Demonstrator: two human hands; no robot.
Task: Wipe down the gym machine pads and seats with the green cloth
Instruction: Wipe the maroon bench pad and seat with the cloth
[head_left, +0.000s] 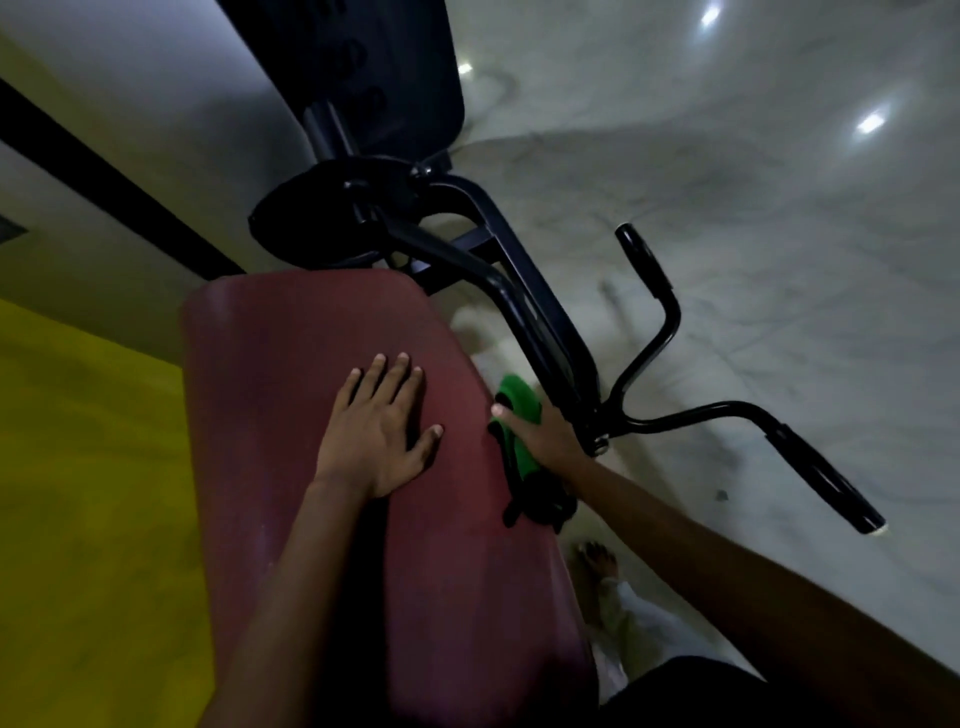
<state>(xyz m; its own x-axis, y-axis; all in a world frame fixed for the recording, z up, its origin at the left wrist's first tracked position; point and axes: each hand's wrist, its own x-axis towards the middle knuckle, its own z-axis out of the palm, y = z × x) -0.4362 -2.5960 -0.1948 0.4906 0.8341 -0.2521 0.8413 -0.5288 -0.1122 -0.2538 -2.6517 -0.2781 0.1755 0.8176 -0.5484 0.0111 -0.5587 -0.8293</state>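
My left hand (379, 431) lies flat, palm down, on the dark red padded vinyl seat (291, 374) of the gym machine; the fingers are straight and slightly spread, the thumb points toward the seat's right edge, and nothing is held. My right hand (540, 434) grips the bright green cloth with black edging (514, 415) against the right-hand edge of the same red pad: the thumb lies over the cloth on the pad side, while the remaining fingers wrap out of sight round the far side of the edge. A bunched tail of the cloth, mostly black, hangs just below the hand beside the pad. The two hands are near each other but apart, with bare red vinyl between them.

Beyond the top of the red pad is a round black seat or disc (332, 208), dim and blurred, and beyond that a larger black panel (363, 67) on a post. A black tubular steel frame (524, 291) runs down the right of the pad, passing just behind the cloth, and branches into two bent handlebars with black grips (821, 478). Below lies a pale marbled floor (753, 234) showing bright reflections of lights. A yellow surface (88, 493) fills the left side. My bare foot (597, 558) and a pale trouser leg (628, 618) appear beneath the right forearm.
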